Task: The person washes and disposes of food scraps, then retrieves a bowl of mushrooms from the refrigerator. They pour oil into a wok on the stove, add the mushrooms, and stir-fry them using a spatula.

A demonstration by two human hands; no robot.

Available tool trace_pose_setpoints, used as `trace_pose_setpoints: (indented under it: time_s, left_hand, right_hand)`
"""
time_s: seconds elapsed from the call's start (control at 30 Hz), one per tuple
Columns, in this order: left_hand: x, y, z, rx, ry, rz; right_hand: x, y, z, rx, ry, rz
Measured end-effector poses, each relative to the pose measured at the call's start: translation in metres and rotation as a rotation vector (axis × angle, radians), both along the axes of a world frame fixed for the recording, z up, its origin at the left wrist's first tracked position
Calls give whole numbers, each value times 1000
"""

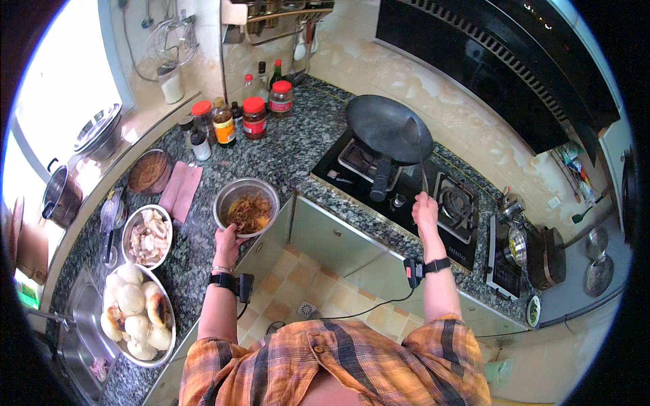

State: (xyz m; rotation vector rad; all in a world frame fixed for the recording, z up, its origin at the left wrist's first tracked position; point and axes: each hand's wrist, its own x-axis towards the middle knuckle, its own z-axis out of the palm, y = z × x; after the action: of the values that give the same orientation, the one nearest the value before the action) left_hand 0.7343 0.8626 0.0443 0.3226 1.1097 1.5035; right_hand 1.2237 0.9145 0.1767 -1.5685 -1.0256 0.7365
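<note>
My left hand [228, 244] grips the near rim of a stainless steel bowl [219, 202] at the counter's front edge. Brown shredded food [250, 213] lies in that bowl, with some yellow liquid around it. The handle of a metal spatula [423, 165] is in my right hand [425, 209], over the front of the gas hob [325, 167]. Its blade rests inside a dark wok [378, 119] on the left burner. The wok's black handle [380, 180] points towards me, and no food shows in it.
Left of the bowl are a pink cloth [181, 190], a bowl of pale cut pieces [149, 237] and a tray of round buns [133, 299] beside the sink [84, 314]. Several bottles and red-lidded jars [254, 117] stand behind. An induction cooker [500, 271] sits far right.
</note>
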Motion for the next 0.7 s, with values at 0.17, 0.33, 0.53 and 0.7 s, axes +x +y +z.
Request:
trace_pose_setpoints:
  time_s: [0.17,0.33,0.53,0.7]
  left_hand:
    - [-22,-17,-10,-47,111,56]
    - [-76,-5,-15,-207,229,868]
    - [-134,-27,-19,-39,-363,1223]
    - [-160,-40,-38,276,-498,1104]
  right_hand:
    - [-5,-35,-21,-37,386,-20]
    - [-18,-56,-31,40,330,-38]
    - [-29,-63,-32,17,324,-30]
    - [-40,-62,-27,23,364,-45]
